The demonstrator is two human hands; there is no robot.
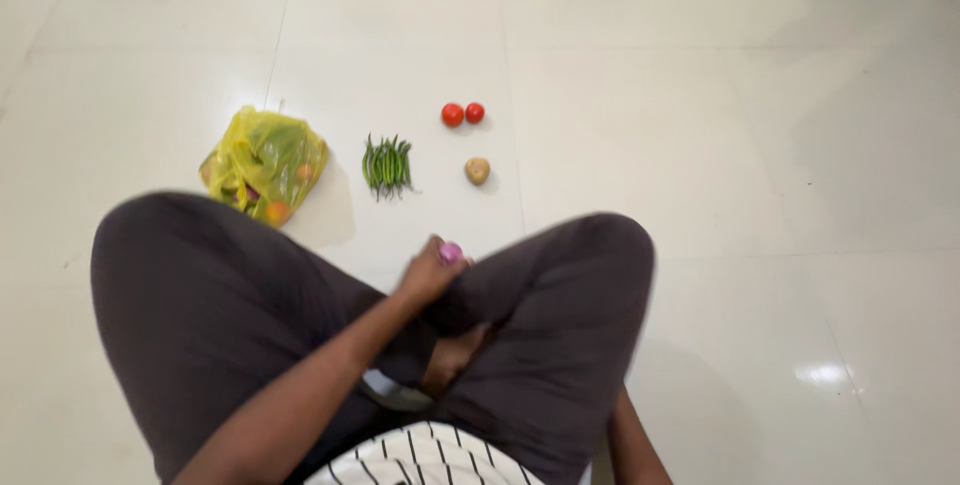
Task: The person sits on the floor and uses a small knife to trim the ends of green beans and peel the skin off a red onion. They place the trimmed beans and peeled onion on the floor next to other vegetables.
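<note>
Seated cross-legged on the white tiled floor [700, 125], the person closes the left hand [428, 273] around a small purple onion [451, 252] just above the knees, short of the potato [477, 171], tomatoes [462, 114] and green chillies [387, 166]; the right hand is out of view.

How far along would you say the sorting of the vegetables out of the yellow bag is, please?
Already laid out on the floor: two tomatoes, a potato and a bunch of green chillies. In hand: the left hand holds a small purple onion. Left: the yellow bag shows more produce inside.
</note>
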